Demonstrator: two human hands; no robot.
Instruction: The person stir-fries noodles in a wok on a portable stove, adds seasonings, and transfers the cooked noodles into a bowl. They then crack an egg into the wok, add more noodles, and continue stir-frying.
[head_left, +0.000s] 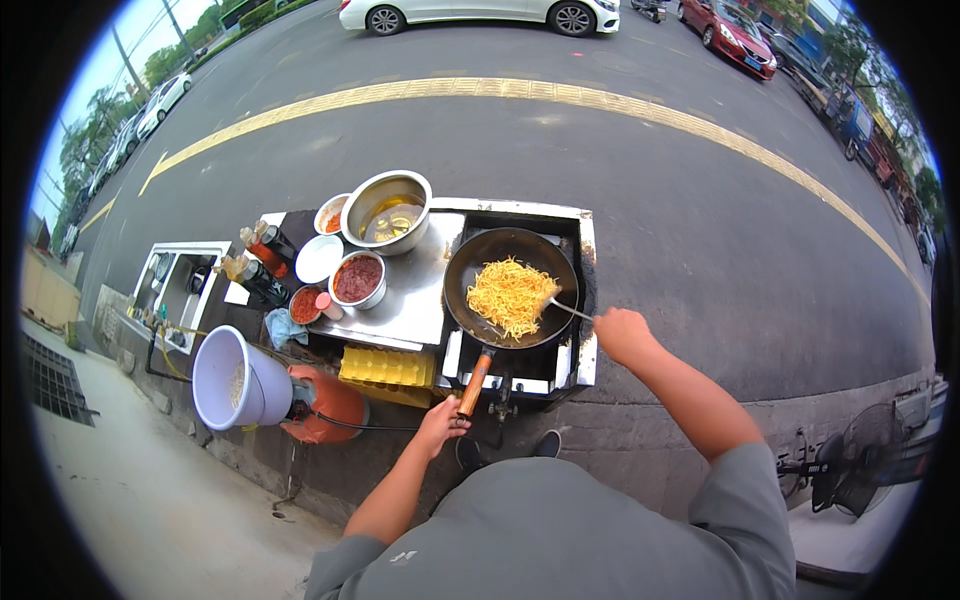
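Note:
Yellow noodles (510, 295) lie heaped in a dark wok (469, 255) that sits over the burner bay of a metal cooking cart. My right hand (622, 334) is closed around the handle of a metal spatula (571, 308), whose head is at the right side of the noodles. The wok's wooden handle (475, 384) points towards me. By its lower end is my left hand (444, 426), with the fingers near the tip; whether they grip it is hard to tell.
Left of the wok, a steel worktop (416, 300) bears a metal pot of oil (390, 217), a bowl of dark red sauce (358, 280) and several other containers. Yellow egg trays (386, 366) sit below it. A lavender bucket (225, 379) stands at the lower left, beside an orange gas cylinder (330, 405).

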